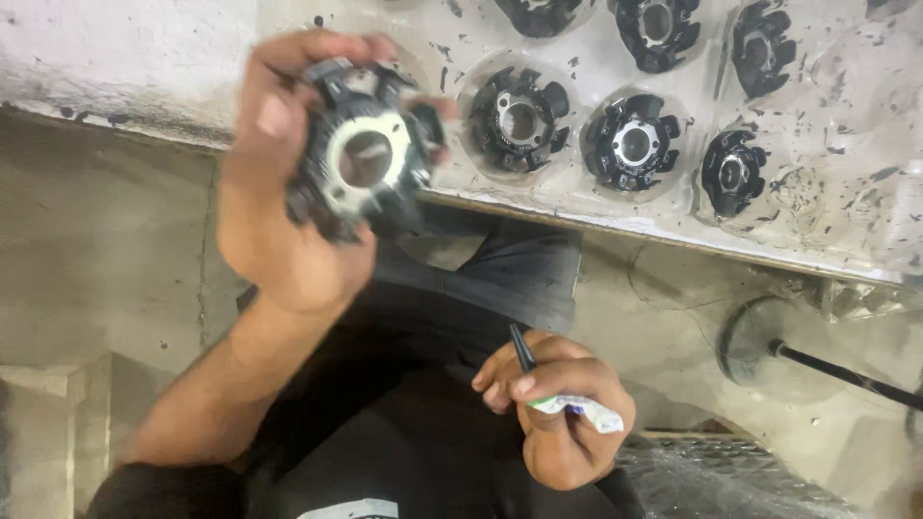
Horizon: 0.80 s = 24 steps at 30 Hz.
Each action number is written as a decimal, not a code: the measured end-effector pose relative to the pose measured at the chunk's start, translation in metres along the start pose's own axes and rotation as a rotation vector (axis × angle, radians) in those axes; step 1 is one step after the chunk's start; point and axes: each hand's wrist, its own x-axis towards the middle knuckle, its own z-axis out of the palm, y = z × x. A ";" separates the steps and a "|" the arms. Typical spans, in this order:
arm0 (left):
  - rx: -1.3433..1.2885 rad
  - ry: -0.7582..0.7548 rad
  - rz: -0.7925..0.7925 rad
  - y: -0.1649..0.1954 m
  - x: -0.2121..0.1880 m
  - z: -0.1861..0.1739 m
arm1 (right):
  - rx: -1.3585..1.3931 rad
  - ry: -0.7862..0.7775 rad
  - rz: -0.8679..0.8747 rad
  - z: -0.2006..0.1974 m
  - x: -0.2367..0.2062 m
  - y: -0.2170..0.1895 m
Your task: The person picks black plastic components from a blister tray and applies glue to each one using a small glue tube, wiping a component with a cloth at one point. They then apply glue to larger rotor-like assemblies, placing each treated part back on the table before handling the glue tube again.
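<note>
Left hand (pixel 288 183) clamps black ring part (pixel 363 159); right hand (pixel 558 413) grips thin stick (pixel 522 350), white tube (pixel 586 411).

Your right hand (pixel 562 413) pinches a small squeezed tube (pixel 582 411), white with green and blue patches, flattened end pointing right. At the bottom right lies a sheet of clear bubble wrap (pixel 716 481). No labels, signs or screens show.

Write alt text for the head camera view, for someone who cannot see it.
The left hand holds up a black round part with a pale centre ring. The right hand grips a thin dark tool and a small squeezed tube. Similar black parts lie on a paint-flecked white bench.
</note>
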 end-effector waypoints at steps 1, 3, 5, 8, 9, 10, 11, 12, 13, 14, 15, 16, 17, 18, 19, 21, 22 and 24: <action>0.049 0.016 0.020 0.006 0.007 -0.009 | 0.003 0.001 0.039 -0.002 -0.001 0.000; 0.175 0.016 0.014 0.012 0.028 -0.026 | -0.001 -0.008 0.121 -0.007 -0.004 -0.001; 0.345 -0.001 -0.040 0.012 0.051 -0.038 | 0.038 -0.034 0.163 -0.011 -0.005 0.000; 0.973 -0.132 -0.119 0.002 0.076 -0.044 | 0.075 -0.007 0.253 -0.011 -0.009 -0.001; 1.243 -0.190 -0.128 0.001 0.080 -0.044 | 0.086 0.006 0.283 -0.011 -0.010 -0.001; 1.451 -0.255 0.019 0.002 0.081 -0.043 | 0.095 0.016 0.279 -0.011 -0.010 0.000; 1.653 -0.321 0.171 0.003 0.082 -0.042 | 0.105 0.027 0.276 -0.011 -0.009 0.001; 1.848 -0.391 0.330 0.004 0.082 -0.040 | 0.114 0.039 0.274 -0.012 -0.009 0.001; 1.871 -0.372 0.413 0.004 0.081 -0.039 | 0.127 0.053 0.290 -0.013 -0.008 0.001; 1.893 -0.348 0.497 0.003 0.081 -0.038 | 0.139 0.066 0.304 -0.014 -0.008 0.001; 1.913 -0.324 0.587 0.002 0.084 -0.038 | 0.152 0.078 0.313 -0.016 -0.007 0.002; 1.965 -0.311 0.555 0.000 0.090 -0.039 | 0.149 0.078 0.312 -0.017 -0.005 0.003; 2.017 -0.297 0.517 -0.002 0.100 -0.041 | 0.147 0.079 0.314 -0.019 -0.005 0.003; 2.059 -0.298 0.507 -0.007 0.109 -0.044 | 0.145 0.079 0.318 -0.020 -0.004 0.003; 2.101 -0.299 0.497 -0.012 0.118 -0.047 | 0.152 0.080 0.303 -0.020 -0.004 0.004; 2.173 -0.328 0.537 -0.025 0.131 -0.049 | 0.169 0.078 0.274 -0.019 -0.005 0.007; 2.185 -0.313 0.524 -0.028 0.133 -0.051 | 0.156 0.075 0.239 -0.019 -0.005 0.009; 2.209 -0.289 0.496 -0.028 0.138 -0.049 | 0.130 0.077 0.172 -0.019 -0.005 0.014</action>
